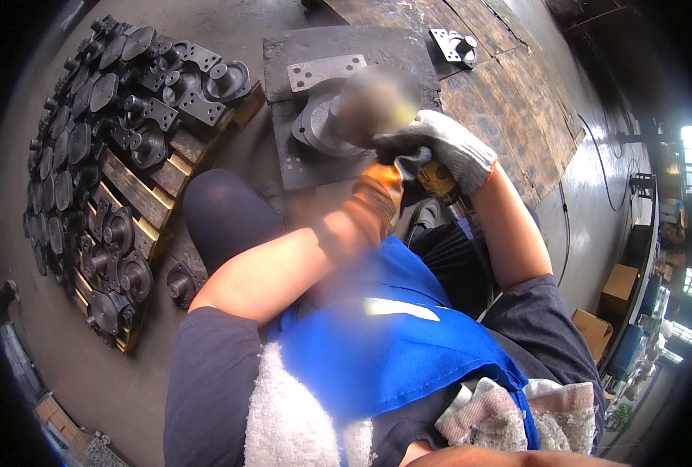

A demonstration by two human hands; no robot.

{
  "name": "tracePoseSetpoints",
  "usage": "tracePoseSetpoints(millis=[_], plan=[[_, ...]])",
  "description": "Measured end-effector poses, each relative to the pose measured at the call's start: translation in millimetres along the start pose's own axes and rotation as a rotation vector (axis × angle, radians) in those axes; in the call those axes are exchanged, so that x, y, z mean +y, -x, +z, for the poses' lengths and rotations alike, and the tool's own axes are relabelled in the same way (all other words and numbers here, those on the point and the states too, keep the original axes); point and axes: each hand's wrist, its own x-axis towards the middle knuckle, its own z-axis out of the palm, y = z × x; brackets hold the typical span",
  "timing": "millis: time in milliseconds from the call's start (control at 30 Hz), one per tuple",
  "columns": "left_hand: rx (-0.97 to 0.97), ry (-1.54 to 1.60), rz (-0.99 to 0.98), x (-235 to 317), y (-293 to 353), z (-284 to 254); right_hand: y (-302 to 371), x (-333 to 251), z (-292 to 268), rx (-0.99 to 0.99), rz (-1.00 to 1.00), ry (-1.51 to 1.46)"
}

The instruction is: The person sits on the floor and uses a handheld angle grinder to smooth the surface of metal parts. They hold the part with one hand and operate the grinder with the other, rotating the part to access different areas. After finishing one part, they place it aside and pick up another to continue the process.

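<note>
My right hand (pixel 444 146), in a white knit glove, is closed on a yellow power tool (pixel 437 179) with a line running from its lower end. Right beside it, my left hand (pixel 399 170), in an orange and dark glove, has its fingers curled against the same tool. A grey metal part (pixel 318 121) with a round flange lies just ahead of my hands, its holed plate (pixel 326 71) at the far side. It rests on a dark, worn work surface (pixel 283 47). A blurred patch hides the tool's front end and part of the flange.
Many similar metal parts (pixel 105 93) are heaped on a wooden pallet (pixel 155 198) at the left. A smaller holed part (pixel 456 48) lies on the brown boards (pixel 509 109) at far right. A cable (pixel 565 218) and cardboard boxes (pixel 592 331) are at right.
</note>
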Motion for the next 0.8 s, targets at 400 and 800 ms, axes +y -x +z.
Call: tracePoseSetpoints(millis=[400,800], plan=[[-0.089,0.368,0.026,9,-7,12,41,8,16,0.155,0.042,-0.046],[-0.043,-0.419,-0.044,-8,17,35,30,72,20,0.114,-0.156,-0.112]])
